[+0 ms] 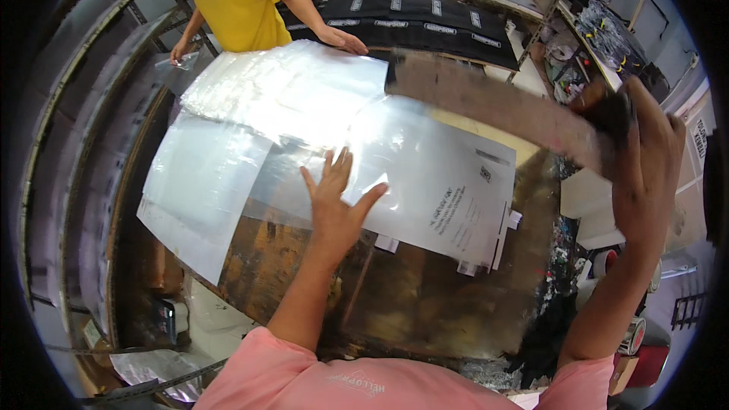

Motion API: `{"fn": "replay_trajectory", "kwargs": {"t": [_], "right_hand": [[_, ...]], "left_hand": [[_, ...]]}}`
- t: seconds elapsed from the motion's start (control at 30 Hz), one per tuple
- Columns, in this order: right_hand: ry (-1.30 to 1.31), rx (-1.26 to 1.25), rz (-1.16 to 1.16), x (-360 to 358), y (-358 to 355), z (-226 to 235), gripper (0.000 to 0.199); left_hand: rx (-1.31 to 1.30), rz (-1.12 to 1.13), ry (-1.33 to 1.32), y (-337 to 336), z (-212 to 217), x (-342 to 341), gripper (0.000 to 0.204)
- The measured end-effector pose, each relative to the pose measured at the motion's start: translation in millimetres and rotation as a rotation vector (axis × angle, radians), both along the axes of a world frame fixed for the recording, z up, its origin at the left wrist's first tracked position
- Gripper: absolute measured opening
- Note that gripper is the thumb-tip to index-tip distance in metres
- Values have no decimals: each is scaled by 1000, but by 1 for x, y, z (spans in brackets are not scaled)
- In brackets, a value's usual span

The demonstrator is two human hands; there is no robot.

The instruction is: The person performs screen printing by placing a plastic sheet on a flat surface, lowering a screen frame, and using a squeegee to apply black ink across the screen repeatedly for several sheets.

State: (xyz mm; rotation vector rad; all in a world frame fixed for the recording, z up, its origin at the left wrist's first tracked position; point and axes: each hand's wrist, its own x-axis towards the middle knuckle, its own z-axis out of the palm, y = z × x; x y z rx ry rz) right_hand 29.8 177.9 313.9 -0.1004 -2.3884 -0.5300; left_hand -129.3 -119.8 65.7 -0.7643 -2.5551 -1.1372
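while the stained wooden table [425, 296] is ringed by shelving [83, 106], clear bags [425, 175] are pressed by the splayed left hand [334, 201] — a long board [493, 106] is gripped by the right hand [645, 159].

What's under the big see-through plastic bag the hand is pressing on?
Under the clear bag lie more stacked bags and a stained brown table. The left hand presses it; anything deeper is hidden.
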Motion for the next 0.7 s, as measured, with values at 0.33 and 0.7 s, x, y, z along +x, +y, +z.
{"fn": "replay_trajectory", "kwargs": {"t": [0.33, 0.7], "right_hand": [[15, -170, -37, 7, -31, -14, 48], [65, -177, -34, 15, -48, -28, 42]], "left_hand": [[-274, 368, 43, -182, -42, -136, 82], [-574, -52, 171, -134, -46, 32, 115]]}}
